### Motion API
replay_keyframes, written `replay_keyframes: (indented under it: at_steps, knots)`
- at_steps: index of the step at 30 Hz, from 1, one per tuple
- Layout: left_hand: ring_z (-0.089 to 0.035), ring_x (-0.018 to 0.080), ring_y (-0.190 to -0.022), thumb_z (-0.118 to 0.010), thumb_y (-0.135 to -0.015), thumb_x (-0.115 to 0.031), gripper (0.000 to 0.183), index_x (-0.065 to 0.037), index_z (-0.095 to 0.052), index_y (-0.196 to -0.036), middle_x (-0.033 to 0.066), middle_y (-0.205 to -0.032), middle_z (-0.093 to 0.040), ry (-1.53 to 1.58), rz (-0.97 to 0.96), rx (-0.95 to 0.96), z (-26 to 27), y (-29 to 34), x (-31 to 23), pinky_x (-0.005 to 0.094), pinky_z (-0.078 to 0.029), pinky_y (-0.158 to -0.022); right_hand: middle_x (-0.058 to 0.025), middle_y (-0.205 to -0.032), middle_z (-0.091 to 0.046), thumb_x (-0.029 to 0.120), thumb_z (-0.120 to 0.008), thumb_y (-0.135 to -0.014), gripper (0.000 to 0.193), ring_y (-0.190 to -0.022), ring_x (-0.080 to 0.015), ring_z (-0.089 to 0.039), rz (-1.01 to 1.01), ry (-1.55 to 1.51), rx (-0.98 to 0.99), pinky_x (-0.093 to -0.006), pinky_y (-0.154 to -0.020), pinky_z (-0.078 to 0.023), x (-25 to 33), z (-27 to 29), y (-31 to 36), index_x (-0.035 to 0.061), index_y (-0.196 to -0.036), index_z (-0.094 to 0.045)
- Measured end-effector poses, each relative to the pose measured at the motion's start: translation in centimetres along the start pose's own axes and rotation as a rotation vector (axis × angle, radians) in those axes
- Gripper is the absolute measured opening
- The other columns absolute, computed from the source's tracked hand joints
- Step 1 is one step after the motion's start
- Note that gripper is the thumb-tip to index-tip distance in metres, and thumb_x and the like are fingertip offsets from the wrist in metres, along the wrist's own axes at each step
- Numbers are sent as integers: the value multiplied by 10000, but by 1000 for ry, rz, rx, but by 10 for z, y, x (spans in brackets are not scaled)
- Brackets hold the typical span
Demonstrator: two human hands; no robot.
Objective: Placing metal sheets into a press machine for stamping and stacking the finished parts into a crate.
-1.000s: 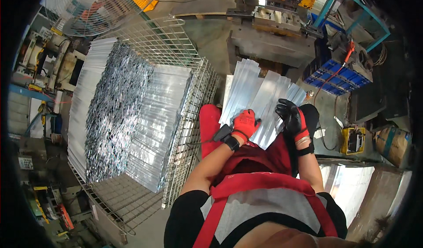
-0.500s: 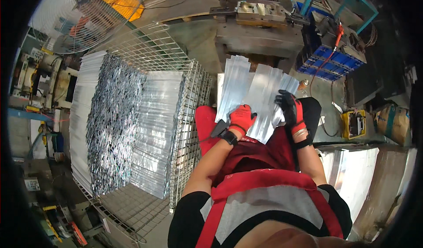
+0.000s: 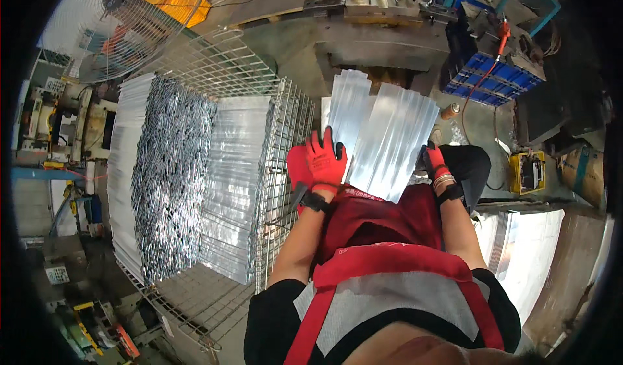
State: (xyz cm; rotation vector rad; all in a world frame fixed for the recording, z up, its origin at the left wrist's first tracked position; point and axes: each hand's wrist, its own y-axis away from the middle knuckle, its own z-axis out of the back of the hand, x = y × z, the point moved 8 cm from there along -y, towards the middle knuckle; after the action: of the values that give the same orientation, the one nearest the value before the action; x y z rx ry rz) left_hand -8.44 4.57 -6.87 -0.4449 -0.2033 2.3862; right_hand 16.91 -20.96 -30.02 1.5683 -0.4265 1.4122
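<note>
Long, shiny ribbed metal strips [image 3: 392, 141] lie across my lap, fanned side by side and slanting away from me. A second group of metal strips [image 3: 349, 105] lies at their left. My left hand [image 3: 324, 162], in a red glove with dark fingertips, is open with fingers spread, beside the left group's near edge and above my thigh. At the lower right edge of the strips is my right hand [image 3: 436, 162], in a red and black glove. Its fingers are bent inward and mostly hidden, so I cannot tell whether they grip the strips.
To my left stands a wire mesh cage [image 3: 285, 131] holding tall stacks of metal strips [image 3: 237, 183]. A large fan [image 3: 123, 14] is beyond it. Ahead are a metal workbench [image 3: 379, 53] and a blue crate [image 3: 483, 79]. A yellow basket [image 3: 529, 172] sits at right.
My left hand has moved left off the strips and spread its fingers. My right hand has come down to their lower right edge. The right-hand strips now lie closer together.
</note>
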Motion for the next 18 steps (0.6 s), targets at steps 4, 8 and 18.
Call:
replay_keyframes:
  at_steps: [4, 8, 18]
  knots:
    - [-436, 489, -1068, -592, -724, -465, 839, -245, -163, -1411, 230, -1387, -234, -4, 185, 325, -40, 16, 33, 549, -410, -828, -2, -589, -468, 152, -431, -859, 128, -492, -160, -495, -49, -12, -104, -291, -445, -409, -12, -2, -1, 84, -912, -525]
    - [-467, 471, -1039, -613, -714, -476, 914, -213, -100, -1423, 250, -1410, -186, -3, 187, 455, -49, 24, 21, 520, -436, -824, -165, -1078, -493, 247, -530, -827, 397, -981, -321, -481, 204, 566, -335, -385, -797, -423, 24, 13, 8, 95, -1187, -463]
    - [-458, 332, -1052, -621, -702, -458, 775, -47, -356, -1303, 194, -1207, -417, 28, -282, 323, -15, 37, -63, 422, -434, -764, -115, -1410, -281, 286, -533, -785, 558, -1295, -349, -232, 201, 1199, -413, -512, -1025, -220, 125, -31, 45, 150, -1306, -390]
